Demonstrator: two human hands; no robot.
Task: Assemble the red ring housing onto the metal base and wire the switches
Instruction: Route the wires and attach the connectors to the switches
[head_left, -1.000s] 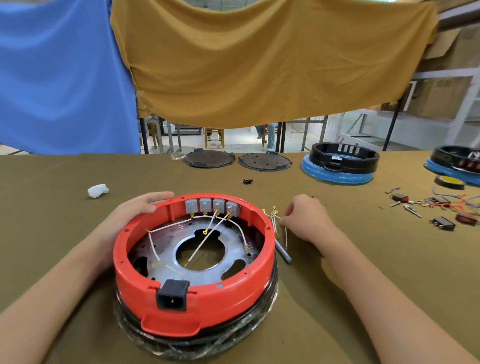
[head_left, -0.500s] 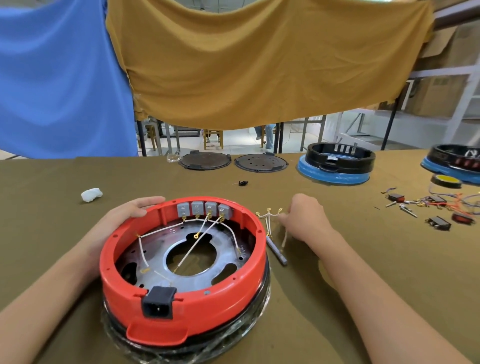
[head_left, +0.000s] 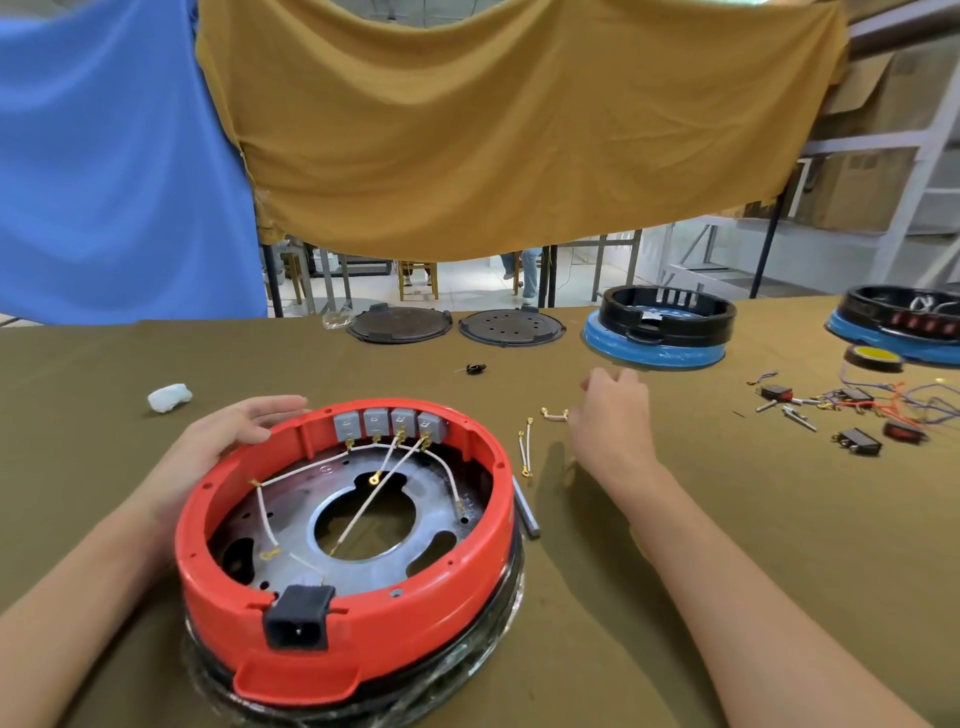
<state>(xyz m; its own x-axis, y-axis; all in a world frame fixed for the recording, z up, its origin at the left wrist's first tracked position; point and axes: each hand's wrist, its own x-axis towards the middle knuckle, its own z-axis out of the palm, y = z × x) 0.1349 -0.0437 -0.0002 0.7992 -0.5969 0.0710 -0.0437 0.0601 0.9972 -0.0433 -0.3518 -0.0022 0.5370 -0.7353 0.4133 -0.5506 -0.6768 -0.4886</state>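
Note:
The red ring housing (head_left: 467, 587) sits on the metal base (head_left: 426, 499), with a black power socket (head_left: 298, 618) at its near side. Several grey switches (head_left: 389, 423) line its far inner wall, and white wires (head_left: 384, 488) run from them across the base. My left hand (head_left: 234, 431) rests flat against the ring's far-left rim, fingers straight. My right hand (head_left: 613, 415) hovers over the table right of the ring, fingers loose, holding nothing. Loose white wires with gold terminals (head_left: 525, 452) lie between it and the ring.
A grey metal rod (head_left: 525, 512) lies against the ring's right side. Two dark round plates (head_left: 400, 325) and two black-and-blue housings (head_left: 660, 327) stand at the back. Loose switches and coloured wires (head_left: 852, 410) are at the right, a white wad (head_left: 169, 397) at the left.
My right hand has let go of the loose wires, opened and lifted away toward the back right. The wires now lie on the table. My left hand stays on the rim.

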